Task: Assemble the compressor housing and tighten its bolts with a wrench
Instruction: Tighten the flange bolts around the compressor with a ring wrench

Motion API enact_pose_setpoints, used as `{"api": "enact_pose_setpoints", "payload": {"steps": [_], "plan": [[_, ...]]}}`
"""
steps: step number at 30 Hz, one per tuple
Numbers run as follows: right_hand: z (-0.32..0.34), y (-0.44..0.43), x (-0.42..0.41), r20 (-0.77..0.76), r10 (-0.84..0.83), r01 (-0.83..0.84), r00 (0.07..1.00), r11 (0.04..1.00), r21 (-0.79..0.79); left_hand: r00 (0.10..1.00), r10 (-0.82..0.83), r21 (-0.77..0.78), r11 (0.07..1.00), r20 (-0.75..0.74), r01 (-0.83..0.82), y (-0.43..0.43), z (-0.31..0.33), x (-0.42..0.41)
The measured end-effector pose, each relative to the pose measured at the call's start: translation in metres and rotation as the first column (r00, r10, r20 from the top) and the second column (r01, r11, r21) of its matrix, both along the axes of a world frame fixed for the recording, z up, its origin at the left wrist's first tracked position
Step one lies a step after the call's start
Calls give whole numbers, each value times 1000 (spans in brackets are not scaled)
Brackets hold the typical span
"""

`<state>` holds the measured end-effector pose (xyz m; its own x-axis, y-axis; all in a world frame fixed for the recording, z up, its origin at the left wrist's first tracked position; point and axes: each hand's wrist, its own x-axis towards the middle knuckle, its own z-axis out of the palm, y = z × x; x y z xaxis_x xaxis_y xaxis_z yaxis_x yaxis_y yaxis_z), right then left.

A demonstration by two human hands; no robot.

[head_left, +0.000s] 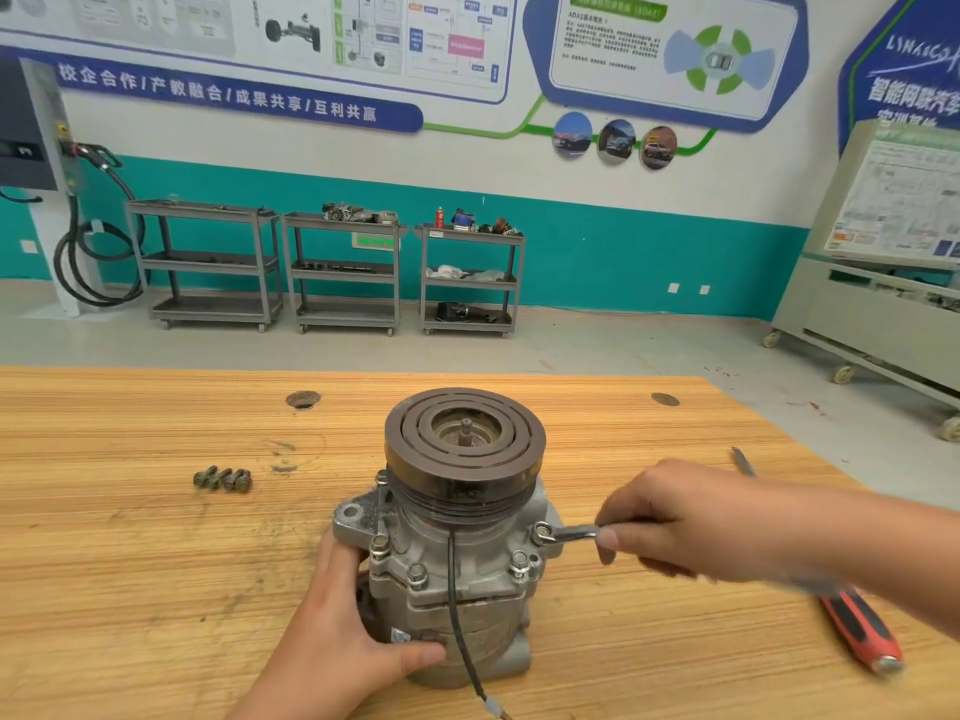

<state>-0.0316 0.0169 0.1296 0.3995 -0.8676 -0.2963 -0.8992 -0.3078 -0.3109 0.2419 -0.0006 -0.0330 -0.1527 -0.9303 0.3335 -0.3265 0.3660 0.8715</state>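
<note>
Head view: compressor (457,553) upright on counter (130,563); left hand (343,631) gripping its lower body, right hand (670,522) holding wrench (569,534) on right-side bolt (542,532). Three loose bolts (223,479) well left; red-handled screwdriver (857,626) partly under right forearm. Wooden top; grey carts (343,272) along teal wall (623,252).

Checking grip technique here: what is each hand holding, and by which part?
The right hand holds the wrench by its handle, its head on a bolt. The left hand grips the compressor by its lower body.
</note>
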Motion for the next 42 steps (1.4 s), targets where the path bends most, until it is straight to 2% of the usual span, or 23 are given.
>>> {"api": "enact_pose_setpoints", "payload": {"steps": [1,2,3,4,7,9,10,11,12,13,14,15,16,17,19,21,24,25,29,36,39,42], "plan": [[-6,10,7,179,-136,110,974,983,148,1000,-2,0,1000,-3,2,0,0,0],[-11,19,16,343,-294,176,892,926,334,1000,-5,2,1000,-4,5,1,1,0],[-17,27,25,462,-424,178,779,856,486,1000,-7,4,1000,-5,7,1,1,0],[-24,33,32,545,-516,154,661,804,574,1000,-7,3,1000,-5,7,2,2,1],[-43,44,40,649,-649,79,398,728,681,1000,4,-14,1000,15,-3,3,4,1],[-46,51,33,668,-689,-15,282,693,721,1000,10,-11,1000,17,-10,3,4,1],[-44,55,27,667,-701,-56,252,677,734,1000,10,-5,1000,14,-10,2,4,1],[-43,59,19,671,-685,-59,282,686,725,1000,7,3,1000,10,-7,2,4,1],[-43,63,11,668,-630,-3,396,726,687,1000,4,8,1000,5,-4,1,3,1],[-45,65,4,633,-504,86,588,817,570,1000,3,10,1000,4,-3,1,3,1],[-46,64,-4,541,-352,156,764,914,374,1000,3,6,1000,7,-3,1,3,2],[-47,60,-12,435,-205,161,877,978,135,1000,1,0,1000,14,-1,2,3,1],[-45,56,-19,319,-86,114,944,991,-69,1000,0,-6,1000,20,0,2,4,1],[-41,51,-25,228,-24,73,973,974,-213,1000,0,-11,1000,22,0,3,4,1],[-31,36,-28,111,31,12,993,930,-367,1000,9,-15,1000,19,-8,4,6,1],[-26,17,-32,-6,105,-96,994,890,-446,999,41,-12,999,16,-40,4,7,0],[-26,-9,-34,-240,172,-275,955,816,-509,997,78,18,997,-5,-78,2,8,1],[-26,-15,-33,-261,193,-304,946,811,-499,997,79,26,997,-2,-79,2,9,1],[-13,-31,-28,-219,252,-323,943,857,-401,997,72,41,997,10,-73,5,9,1],[4,-56,-15,-273,353,-429,895,851,-303,997,76,30,997,9,-77,1,6,2],[7,-52,-13,-256,300,-357,919,909,-214,997,74,42,996,11,-74,2,5,3],[7,-35,-16,-179,191,-201,965,979,-41,998,67,34,997,14,-67,2,5,2]]}}
